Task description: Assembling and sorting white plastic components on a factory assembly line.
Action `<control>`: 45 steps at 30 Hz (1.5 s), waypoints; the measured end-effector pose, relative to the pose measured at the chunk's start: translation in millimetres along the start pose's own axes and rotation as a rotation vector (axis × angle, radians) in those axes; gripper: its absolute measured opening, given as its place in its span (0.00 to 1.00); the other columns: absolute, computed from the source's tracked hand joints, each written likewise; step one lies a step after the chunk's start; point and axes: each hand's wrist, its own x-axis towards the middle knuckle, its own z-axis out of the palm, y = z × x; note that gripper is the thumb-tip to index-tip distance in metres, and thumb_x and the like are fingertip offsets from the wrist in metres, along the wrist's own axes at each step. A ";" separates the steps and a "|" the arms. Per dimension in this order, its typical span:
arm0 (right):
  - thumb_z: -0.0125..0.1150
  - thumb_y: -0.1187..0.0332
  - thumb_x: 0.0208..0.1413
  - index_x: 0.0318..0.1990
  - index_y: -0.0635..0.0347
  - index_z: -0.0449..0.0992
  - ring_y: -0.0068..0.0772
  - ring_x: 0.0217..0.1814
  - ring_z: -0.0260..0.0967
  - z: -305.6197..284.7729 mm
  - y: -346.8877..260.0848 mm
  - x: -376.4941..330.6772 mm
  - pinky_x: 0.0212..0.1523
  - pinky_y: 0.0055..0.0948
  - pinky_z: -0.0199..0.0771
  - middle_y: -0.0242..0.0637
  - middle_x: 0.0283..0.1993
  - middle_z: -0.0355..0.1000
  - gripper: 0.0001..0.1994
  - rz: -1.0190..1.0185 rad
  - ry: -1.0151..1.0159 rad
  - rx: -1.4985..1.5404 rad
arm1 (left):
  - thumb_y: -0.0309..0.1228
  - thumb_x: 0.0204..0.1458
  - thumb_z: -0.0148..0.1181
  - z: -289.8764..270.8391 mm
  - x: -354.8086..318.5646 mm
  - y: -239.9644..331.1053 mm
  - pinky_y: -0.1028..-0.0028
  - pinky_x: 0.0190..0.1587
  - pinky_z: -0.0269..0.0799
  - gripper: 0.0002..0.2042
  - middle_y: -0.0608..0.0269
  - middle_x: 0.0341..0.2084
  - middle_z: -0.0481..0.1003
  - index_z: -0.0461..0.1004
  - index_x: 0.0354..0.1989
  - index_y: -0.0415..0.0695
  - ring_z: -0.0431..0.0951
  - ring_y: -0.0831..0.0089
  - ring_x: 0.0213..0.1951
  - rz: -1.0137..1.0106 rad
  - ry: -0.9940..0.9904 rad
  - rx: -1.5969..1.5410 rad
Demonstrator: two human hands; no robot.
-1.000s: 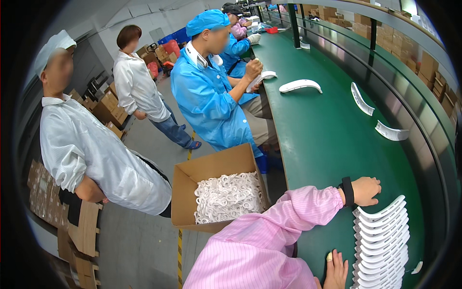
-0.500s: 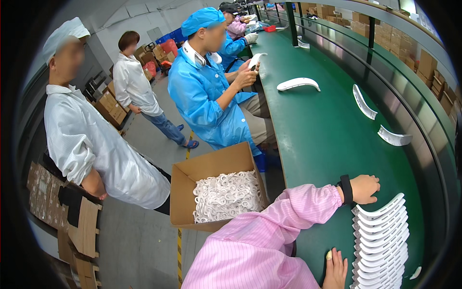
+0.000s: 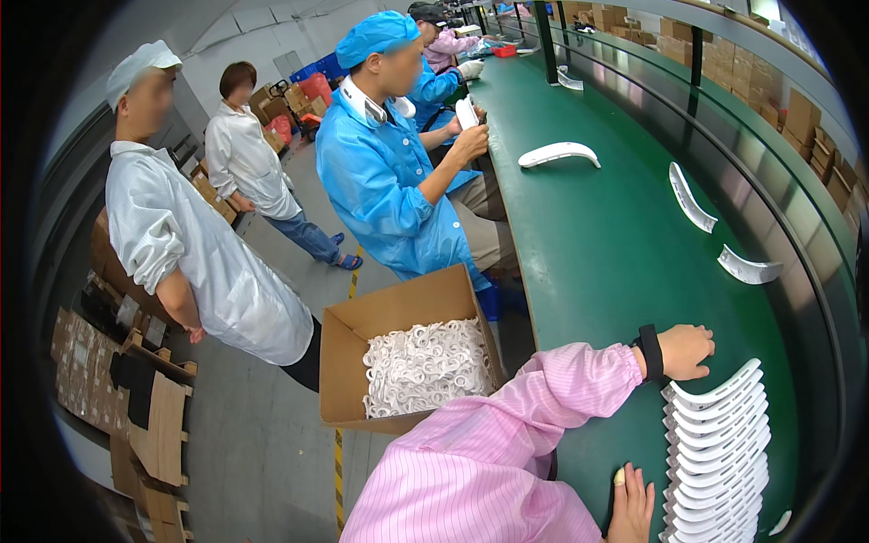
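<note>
On the green table, my left hand (image 3: pixel 685 353), with a black band at its wrist, lies just beyond the top end of a row of white curved strips (image 3: pixel 717 452). Its fingers are loosely bent and apart, with nothing visible in them. Lower down, my right hand (image 3: pixel 631 507) rests flat beside the row's left side, fingers stretched out, a pale cover on the thumb. The lower edge cuts this hand off. The strips are nested closely, one behind another, with slots along their outer edges.
Loose curved strips lie farther up the green table (image 3: pixel 597 244), including one white strip (image 3: pixel 559 155). Left of the table stands a carton (image 3: pixel 362 317) of small white ring-shaped parts. A seated co-worker in blue (image 3: pixel 385 181) handles a white piece. Two people in white coats stand left.
My hands stay in place. The blue-clad co-worker has turned the white piece upright. The standing people have shifted slightly. Two loose strips at the right appear a little nearer.
</note>
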 end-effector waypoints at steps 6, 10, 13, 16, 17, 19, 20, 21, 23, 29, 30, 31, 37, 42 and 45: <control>0.62 0.70 0.41 0.70 0.68 0.43 0.54 0.75 0.38 2.7 5.7 -0.3 0.74 0.49 0.34 0.55 0.73 0.43 0.47 0.001 -0.009 -0.001 | 0.40 0.53 0.58 3.8 3.2 -1.0 0.59 0.58 0.67 0.20 0.39 0.57 0.67 0.74 0.46 0.37 0.68 0.47 0.59 0.007 0.005 0.006; 0.62 0.70 0.41 0.70 0.68 0.43 0.55 0.76 0.38 4.1 6.9 0.7 0.74 0.49 0.34 0.55 0.73 0.43 0.47 -0.001 -0.012 0.005 | 0.40 0.52 0.58 9.2 2.7 -4.9 0.59 0.59 0.67 0.20 0.39 0.58 0.66 0.74 0.46 0.37 0.68 0.47 0.59 0.004 0.004 0.001; 0.62 0.70 0.41 0.70 0.68 0.43 0.54 0.76 0.38 8.3 9.9 -1.1 0.74 0.49 0.34 0.55 0.73 0.43 0.47 -0.007 0.000 -0.003 | 0.40 0.52 0.58 12.0 2.2 -4.0 0.59 0.59 0.67 0.20 0.39 0.57 0.67 0.74 0.46 0.37 0.69 0.47 0.58 0.007 0.020 0.009; 0.63 0.70 0.40 0.70 0.68 0.43 0.54 0.76 0.38 5.2 8.1 -1.6 0.74 0.49 0.34 0.54 0.73 0.43 0.48 0.005 -0.048 -0.020 | 0.40 0.52 0.58 13.4 0.4 -4.2 0.59 0.59 0.67 0.19 0.39 0.57 0.67 0.75 0.46 0.37 0.69 0.47 0.58 0.004 0.023 0.011; 0.63 0.70 0.40 0.70 0.68 0.43 0.54 0.76 0.38 7.1 9.4 -1.7 0.74 0.49 0.34 0.54 0.73 0.43 0.48 0.005 -0.049 -0.021 | 0.40 0.52 0.58 15.2 0.3 -5.0 0.59 0.59 0.67 0.19 0.39 0.57 0.67 0.75 0.46 0.37 0.69 0.47 0.58 0.004 0.025 0.010; 0.64 0.71 0.39 0.70 0.68 0.42 0.54 0.76 0.38 7.8 7.2 -2.0 0.74 0.49 0.34 0.53 0.73 0.43 0.49 0.001 -0.026 -0.009 | 0.40 0.52 0.58 14.1 -0.2 -4.5 0.60 0.58 0.67 0.20 0.39 0.56 0.68 0.75 0.45 0.37 0.69 0.47 0.58 0.011 0.024 0.002; 0.64 0.71 0.39 0.70 0.68 0.42 0.54 0.76 0.38 5.4 3.5 -1.7 0.74 0.49 0.34 0.53 0.73 0.43 0.49 0.007 -0.026 -0.005 | 0.40 0.52 0.58 9.8 -0.9 -3.2 0.60 0.58 0.67 0.20 0.39 0.56 0.68 0.75 0.45 0.37 0.69 0.47 0.58 0.014 0.019 -0.002; 0.64 0.71 0.38 0.70 0.68 0.42 0.54 0.76 0.38 3.3 0.0 -1.6 0.74 0.48 0.34 0.53 0.73 0.43 0.50 0.003 -0.016 -0.010 | 0.40 0.51 0.59 4.8 -1.0 -2.2 0.60 0.58 0.67 0.20 0.38 0.55 0.68 0.75 0.45 0.37 0.69 0.47 0.58 0.030 0.028 0.011; 0.64 0.71 0.37 0.70 0.67 0.42 0.54 0.76 0.38 3.6 -0.8 -4.8 0.74 0.48 0.34 0.53 0.73 0.43 0.50 0.035 -0.006 -0.014 | 0.40 0.51 0.59 2.5 0.9 1.7 0.60 0.57 0.68 0.20 0.38 0.54 0.69 0.75 0.44 0.36 0.70 0.46 0.56 0.057 0.038 0.011; 0.65 0.59 0.45 0.67 0.64 0.53 0.49 0.75 0.43 19.2 18.1 3.8 0.72 0.50 0.38 0.48 0.72 0.49 0.42 0.056 0.052 0.053 | 0.40 0.51 0.58 6.8 -8.1 -17.3 0.60 0.55 0.69 0.20 0.36 0.53 0.70 0.76 0.45 0.36 0.72 0.47 0.54 0.096 0.136 0.029; 0.65 0.57 0.45 0.67 0.64 0.55 0.47 0.75 0.44 17.2 19.8 5.4 0.72 0.49 0.38 0.46 0.72 0.49 0.42 0.039 0.049 0.045 | 0.40 0.51 0.58 7.9 -5.3 -18.3 0.60 0.55 0.69 0.20 0.37 0.53 0.70 0.76 0.45 0.36 0.73 0.48 0.53 0.105 0.156 0.041; 0.65 0.54 0.46 0.66 0.64 0.56 0.46 0.75 0.45 16.4 21.7 4.7 0.72 0.48 0.39 0.45 0.72 0.49 0.41 0.025 0.047 0.035 | 0.40 0.51 0.58 6.4 -0.2 -14.2 0.61 0.55 0.69 0.19 0.40 0.52 0.72 0.76 0.44 0.37 0.74 0.50 0.52 0.101 0.132 0.032; 0.65 0.55 0.47 0.66 0.63 0.56 0.43 0.74 0.46 18.8 26.2 0.0 0.72 0.46 0.42 0.42 0.72 0.49 0.41 0.016 0.106 0.044 | 0.36 0.49 0.62 -33.0 44.6 -24.3 0.67 0.45 0.74 0.15 0.52 0.41 0.78 0.77 0.41 0.38 0.79 0.61 0.42 -0.099 0.059 -0.181; 0.65 0.56 0.47 0.68 0.62 0.54 0.39 0.76 0.44 19.7 29.8 -3.0 0.72 0.45 0.43 0.39 0.74 0.47 0.42 0.002 0.072 0.012 | 0.35 0.42 0.67 -24.6 121.8 -46.7 0.63 0.51 0.71 0.22 0.50 0.41 0.75 0.73 0.45 0.39 0.76 0.55 0.45 0.127 0.280 0.057; 0.66 0.58 0.46 0.69 0.61 0.52 0.38 0.76 0.43 24.6 31.9 -4.7 0.72 0.43 0.42 0.39 0.74 0.46 0.43 0.004 0.090 0.001 | 0.39 0.44 0.67 -14.4 162.8 -36.8 0.62 0.52 0.69 0.26 0.51 0.43 0.76 0.71 0.51 0.40 0.75 0.55 0.47 0.196 0.245 0.262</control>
